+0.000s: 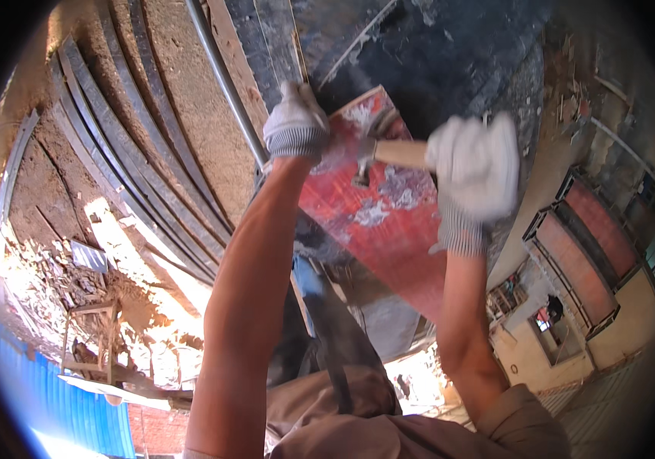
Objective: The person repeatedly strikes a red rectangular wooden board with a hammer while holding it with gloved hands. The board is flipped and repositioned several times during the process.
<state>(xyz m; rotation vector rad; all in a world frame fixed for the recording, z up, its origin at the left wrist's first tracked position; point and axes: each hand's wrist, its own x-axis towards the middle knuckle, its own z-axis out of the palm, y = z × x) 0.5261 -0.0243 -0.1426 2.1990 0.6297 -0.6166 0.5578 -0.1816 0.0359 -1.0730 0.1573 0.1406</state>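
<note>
My right hand (476, 168), in a white knitted glove with a grey ribbed cuff, is closed round the wooden handle of a hammer (402, 154). The hammer's metal head hangs over a red board (381, 222) with whitish, flaking patches. Motion smears this hand a little. My left hand (295, 122), gloved the same way, is at the board's upper left corner beside the dark sheet (457, 53). Its fingers are curled and point away from me, so what they grip, if anything, is hidden. The red board slants from upper left to lower right between my forearms.
A metal pipe (224, 73) runs past my left hand. Long dark curved strips (132, 145) lie on the dirt ground at left. A small wooden stand (89, 344) sits among scattered debris. Reddish panels in dark frames (576, 256) stand at right.
</note>
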